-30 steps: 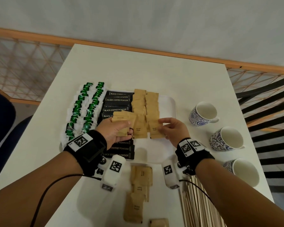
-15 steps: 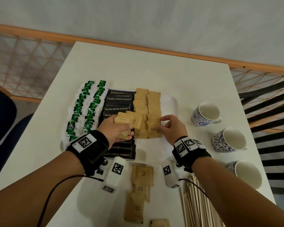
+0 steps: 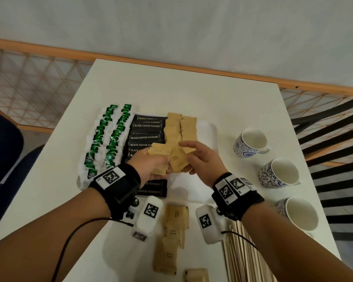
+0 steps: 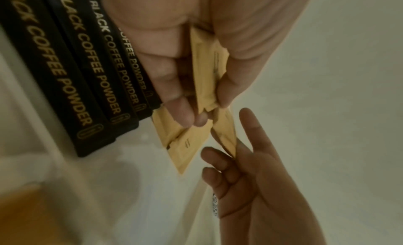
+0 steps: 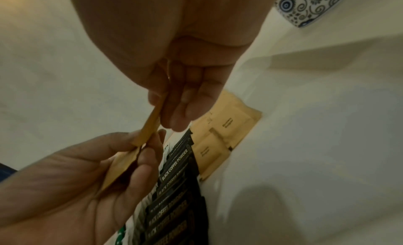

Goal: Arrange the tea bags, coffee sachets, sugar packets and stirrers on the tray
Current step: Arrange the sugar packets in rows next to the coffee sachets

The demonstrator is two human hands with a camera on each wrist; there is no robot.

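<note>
On the white tray [image 3: 209,129] lie rows of green-and-white tea bags [image 3: 108,139], black coffee sachets [image 3: 147,131] and two columns of brown sugar packets [image 3: 181,127]. My left hand [image 3: 158,165] hovers over the tray's middle and grips a small fan of sugar packets [image 3: 159,151] between thumb and fingers [image 4: 174,86]. My right hand [image 3: 193,157] meets it and pinches one packet [image 3: 178,159] out of that fan; the right wrist view shows this packet [image 5: 152,117] edge-on. More loose sugar packets [image 3: 171,231] and a bundle of wooden stirrers [image 3: 243,253] lie on the table in front of the tray.
Three blue-patterned white cups [image 3: 251,142] [image 3: 279,171] [image 3: 300,212] stand in a line to the right of the tray. A wooden rail with netting runs behind the table [image 3: 171,84]. A black slatted chair [image 3: 334,139] is at the right.
My right hand left the sugar column on the tray and came back to my left hand, where it now pinches a packet from the held fan. The left hand rose slightly.
</note>
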